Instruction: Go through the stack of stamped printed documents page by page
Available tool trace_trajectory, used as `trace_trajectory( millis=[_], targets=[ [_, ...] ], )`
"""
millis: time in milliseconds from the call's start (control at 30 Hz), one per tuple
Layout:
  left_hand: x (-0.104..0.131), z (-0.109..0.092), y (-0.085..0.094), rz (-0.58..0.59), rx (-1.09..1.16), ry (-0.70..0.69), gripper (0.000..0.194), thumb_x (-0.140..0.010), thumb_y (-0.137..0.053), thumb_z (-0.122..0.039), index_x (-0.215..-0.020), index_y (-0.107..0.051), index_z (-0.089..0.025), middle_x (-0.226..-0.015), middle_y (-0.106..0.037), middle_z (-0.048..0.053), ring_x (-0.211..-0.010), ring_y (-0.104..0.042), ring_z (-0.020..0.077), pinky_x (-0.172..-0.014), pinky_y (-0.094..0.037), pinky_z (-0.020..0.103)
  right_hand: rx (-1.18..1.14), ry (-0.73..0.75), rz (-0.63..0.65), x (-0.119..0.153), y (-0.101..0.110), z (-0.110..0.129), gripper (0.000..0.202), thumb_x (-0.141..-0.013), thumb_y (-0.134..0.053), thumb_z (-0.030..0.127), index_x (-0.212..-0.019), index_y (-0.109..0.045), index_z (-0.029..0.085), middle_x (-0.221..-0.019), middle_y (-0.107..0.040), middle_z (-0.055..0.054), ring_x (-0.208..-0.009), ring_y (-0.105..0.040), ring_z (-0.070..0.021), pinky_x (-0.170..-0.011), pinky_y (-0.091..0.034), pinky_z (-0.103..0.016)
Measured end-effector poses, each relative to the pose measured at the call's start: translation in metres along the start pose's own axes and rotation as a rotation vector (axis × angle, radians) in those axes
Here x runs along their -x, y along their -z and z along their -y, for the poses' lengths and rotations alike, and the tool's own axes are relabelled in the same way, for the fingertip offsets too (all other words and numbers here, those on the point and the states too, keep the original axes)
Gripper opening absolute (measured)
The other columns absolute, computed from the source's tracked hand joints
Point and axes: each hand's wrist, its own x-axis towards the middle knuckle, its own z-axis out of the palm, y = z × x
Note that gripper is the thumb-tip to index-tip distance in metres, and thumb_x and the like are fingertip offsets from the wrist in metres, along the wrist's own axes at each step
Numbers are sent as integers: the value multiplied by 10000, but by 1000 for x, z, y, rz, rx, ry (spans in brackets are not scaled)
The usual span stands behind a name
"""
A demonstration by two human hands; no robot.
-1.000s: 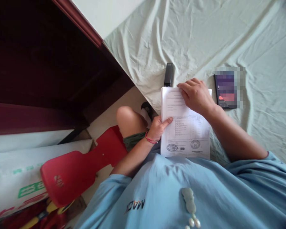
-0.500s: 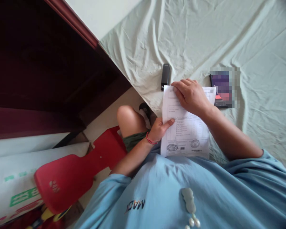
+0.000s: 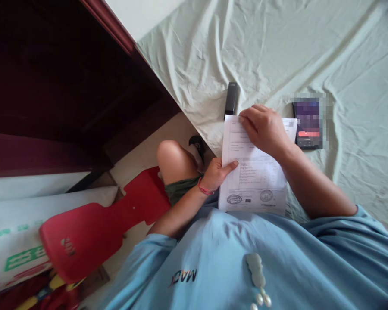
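A white printed paper [image 3: 255, 189] with round and oval stamps near its lower edge lies in front of my chest; whether it is one sheet or more I cannot tell. My left hand [image 3: 215, 174] grips its left edge, thumb on top and the other fingers hidden underneath. At the top edge, my right hand [image 3: 261, 127] has its fingers bent over the paper's upper left part, covering some of the print. Just beyond that edge a black stapler-like oblong object [image 3: 231, 98] lies on the cloth. To the right of the paper is a phone [image 3: 307, 125] with its screen lit and partly pixelated.
Wrinkled pale green cloth [image 3: 278, 51] covers the surface ahead. A red plastic chair [image 3: 84, 232] stands at my left, next to a white printed sack [image 3: 16, 224]. Dark wooden furniture [image 3: 51, 86] fills the upper left. My bent knee [image 3: 173, 157] is beside the cloth's edge.
The view has shifted slightly, so the black object and phone appear a little further right. Both hands keep their places on the paper.
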Motion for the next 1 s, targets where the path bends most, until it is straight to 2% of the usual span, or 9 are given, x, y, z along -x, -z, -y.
trace_trajectory(
  millis=[133,233,367,500,567,667,733,833,1000],
  targets=[
    [-6,-11,1,-82,-54,-125,553,-820,-819,-649,-1058,-796,-151,-1051,-819,99,-941,-752,247,-854,-574,349,-167,4,-9,0,2,-4,251,-1040,-483,317,-990,-705,212,-961,-703,-91,-846,-626,-234,-787,-475,-392],
    [-16,-24,-1,-114,-34,-211,544,-872,-761,-670,-1064,-775,-161,-1035,-809,82,-935,-739,225,-826,-553,318,-228,24,0,1,2,-5,240,-1031,-498,305,-954,-702,206,-919,-697,-77,-795,-613,-213,-759,-476,-377],
    [-32,-31,-7,-138,0,-167,541,-852,-771,-679,-951,-767,-147,-841,-777,55,-799,-714,195,-721,-527,298,-217,50,25,2,-2,-4,257,-1033,-490,286,-989,-727,196,-926,-703,-92,-812,-626,-229,-771,-489,-394],
    [-40,-26,-10,-151,9,-142,499,-838,-796,-640,-899,-768,-146,-778,-754,31,-708,-672,157,-674,-505,282,-51,54,-47,9,-8,-1,347,-1050,-441,259,-1233,-731,208,-1151,-729,-144,-1077,-634,-322,-925,-483,-490],
    [-39,-23,-10,-166,26,-133,470,-818,-827,-604,-885,-766,-143,-757,-744,21,-681,-654,147,-659,-492,278,-4,82,-14,13,-11,2,382,-1059,-432,259,-1316,-711,211,-1213,-736,-153,-1139,-624,-341,-967,-470,-516],
    [-37,-20,-8,-210,55,-94,436,-775,-876,-546,-868,-764,-136,-738,-735,18,-655,-636,142,-634,-469,276,4,103,45,16,-16,6,400,-1070,-420,259,-1351,-699,199,-1228,-753,-155,-1122,-642,-334,-964,-476,-505],
    [-36,-18,-7,-216,87,-78,437,-752,-890,-537,-878,-771,-136,-757,-747,24,-659,-639,146,-637,-471,281,6,86,32,16,-18,7,403,-1075,-408,254,-1347,-700,199,-1233,-754,-154,-1114,-650,-328,-959,-479,-496],
    [-35,-17,-7,-205,128,-72,456,-693,-928,-525,-890,-781,-141,-783,-762,27,-672,-651,150,-660,-484,289,-11,60,11,16,-19,8,361,-1066,-432,258,-1267,-726,200,-1129,-761,-142,-1053,-666,-313,-940,-480,-482],
    [-34,-22,-8,-122,154,-27,513,-633,-973,-514,-945,-805,-143,-872,-801,48,-748,-698,170,-740,-536,312,-290,-5,-60,16,-17,5,239,-1029,-502,257,-1068,-733,213,-997,-740,-83,-866,-664,-225,-811,-506,-385]
  ],
)
